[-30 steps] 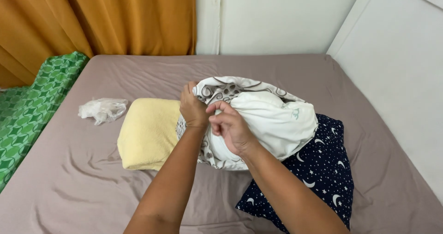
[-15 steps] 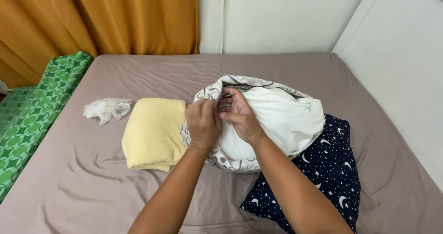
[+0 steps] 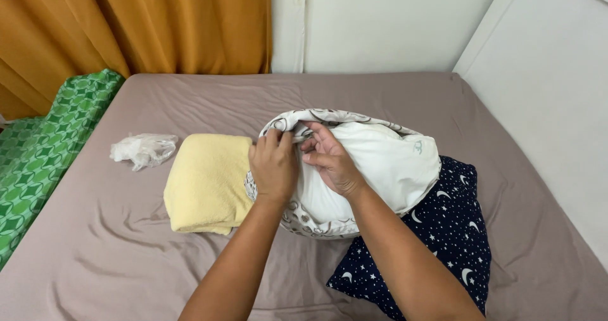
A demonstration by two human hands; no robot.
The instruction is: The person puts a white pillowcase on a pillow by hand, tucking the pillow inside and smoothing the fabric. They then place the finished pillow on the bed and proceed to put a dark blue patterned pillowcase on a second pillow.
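Note:
A white pillow (image 3: pixel 386 166) lies on the bed, partly inside a patterned white pillowcase (image 3: pixel 329 117) whose open edge runs round its near end. My left hand (image 3: pixel 273 166) grips that edge at the pillow's left side. My right hand (image 3: pixel 329 159) is beside it, fingers curled over the same edge and pressing on the pillow. The pillow rests partly on a dark blue pillow with moons and stars (image 3: pixel 443 239).
A folded yellow towel (image 3: pixel 206 182) lies just left of the pillow. A crumpled clear plastic bag (image 3: pixel 142 149) sits further left. The mauve bedsheet (image 3: pixel 126 258) covers the bed. A green patterned cloth (image 3: pixel 44 150), orange curtains (image 3: pixel 152 23) and white walls (image 3: pixel 551 99) surround it.
Both hands moved slightly along the pillowcase's open edge, staying together at the pillow's left end. The case's edge sits a little further over the pillow.

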